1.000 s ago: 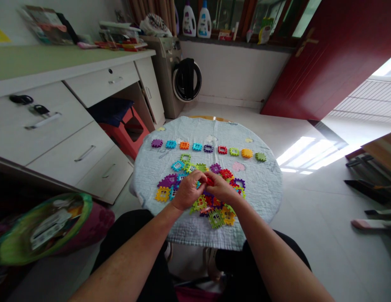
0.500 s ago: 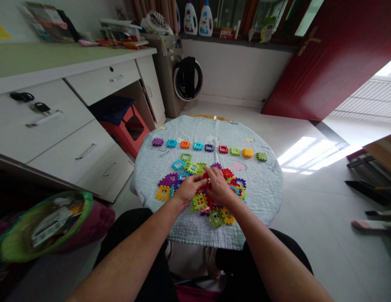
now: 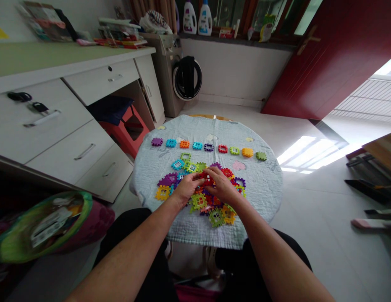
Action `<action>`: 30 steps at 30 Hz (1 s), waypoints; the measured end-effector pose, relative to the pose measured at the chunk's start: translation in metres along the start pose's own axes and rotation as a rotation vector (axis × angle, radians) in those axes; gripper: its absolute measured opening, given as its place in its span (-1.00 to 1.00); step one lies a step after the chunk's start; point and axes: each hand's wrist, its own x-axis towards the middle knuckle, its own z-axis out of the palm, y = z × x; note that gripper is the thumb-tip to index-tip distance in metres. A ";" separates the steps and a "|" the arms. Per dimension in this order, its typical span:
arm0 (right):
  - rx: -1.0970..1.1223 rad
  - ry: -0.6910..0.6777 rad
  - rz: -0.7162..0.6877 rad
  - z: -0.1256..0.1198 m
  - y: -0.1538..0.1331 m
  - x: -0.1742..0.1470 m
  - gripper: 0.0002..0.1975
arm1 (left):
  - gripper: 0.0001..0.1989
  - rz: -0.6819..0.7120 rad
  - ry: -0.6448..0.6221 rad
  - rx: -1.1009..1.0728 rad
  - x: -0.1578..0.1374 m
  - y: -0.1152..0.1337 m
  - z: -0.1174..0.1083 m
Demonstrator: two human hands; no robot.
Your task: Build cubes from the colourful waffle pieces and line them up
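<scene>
Between my two hands, above the pile, is a red building block [image 3: 208, 179] with a window-like opening. My left hand [image 3: 187, 188] pinches its left side with thumb and fingers. My right hand [image 3: 221, 184] has its fingers over the block's right side. Around and under them spreads a heap of notched plastic blocks, among them a lime green block [image 3: 199, 201], a yellow block [image 3: 163, 192], a blue block [image 3: 178, 164] and a purple block [image 3: 165, 180]. My hands hide part of the heap's middle.
Across the cloth-covered round table [image 3: 258, 197] runs a row of several spaced blocks, from a purple block [image 3: 157, 141] to a green block [image 3: 261, 156]. A bin [image 3: 85, 222] stands at the lower left, beside white drawers [image 3: 66, 134]. A washing machine [image 3: 166, 75] is behind.
My right hand has shifted slightly to the right and its fingers have opened out, so more of the red block shows. My left hand has barely moved.
</scene>
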 end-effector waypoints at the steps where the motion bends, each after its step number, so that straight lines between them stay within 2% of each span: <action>1: 0.001 -0.001 0.003 0.000 0.000 0.000 -0.40 | -0.65 0.007 0.000 0.001 0.000 0.000 0.000; 11: -0.003 0.047 0.030 0.001 -0.001 0.001 -0.42 | -0.61 -0.001 0.019 -0.003 0.000 0.002 -0.001; 17: -0.006 0.068 0.024 0.003 -0.002 0.002 -0.47 | -0.62 0.051 0.011 0.008 0.001 0.001 0.000; 21: -0.049 0.083 0.031 0.005 -0.003 0.001 -0.41 | -0.64 0.070 0.000 0.009 0.003 0.000 0.000; 24: -0.097 0.057 0.031 0.005 -0.003 0.001 -0.44 | -0.66 0.076 -0.008 0.025 0.004 0.001 0.000; 30: -0.152 0.062 0.086 0.003 -0.002 0.001 -0.52 | -0.63 -0.009 -0.032 0.016 0.005 0.004 -0.001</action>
